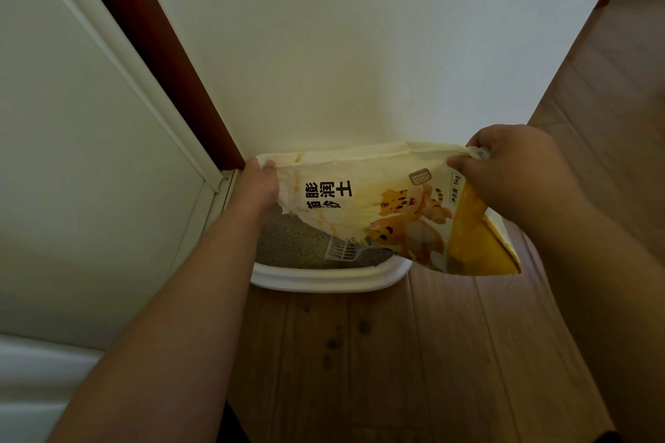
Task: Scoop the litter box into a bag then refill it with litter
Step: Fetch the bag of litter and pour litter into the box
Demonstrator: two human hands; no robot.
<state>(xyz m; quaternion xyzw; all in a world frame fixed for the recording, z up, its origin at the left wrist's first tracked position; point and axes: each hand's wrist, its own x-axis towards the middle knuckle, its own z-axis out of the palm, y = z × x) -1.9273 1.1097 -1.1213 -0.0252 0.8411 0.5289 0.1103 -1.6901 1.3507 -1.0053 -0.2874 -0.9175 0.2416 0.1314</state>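
- Left hand (259, 179) is pinching the left corner of the litter bag (378, 205), fingers curled round the top seam.
- Right hand (511, 169) is gripping the right corner of the same seam, thumb and fingers closed on the fabric.
- Bag is hanging stretched between both hands, held over the litter box (331, 275) and tilted, with its yellow end sagging low past the box's right rim.
- Litter box is sitting on the wood floor (449, 352), its back hidden behind the bag and its left side close to the dark red door frame (154, 47); near rim is facing open floor.
- Grey litter (288, 244) is filling the box; a white slotted scoop (342, 249) is lying on it, partly covered by the bag.
- Open room: floor in front and to the right; wall (342, 47) is closing off the rear and a pale door panel (72, 155) the left.
- Small dark bits (333, 343) are lying on the floor just in front of the rim.
- Bag print: cartoon tiger cubs, large Chinese characters "膨润土", smaller "5kg" mark near the right hand; other text too blurred to read.
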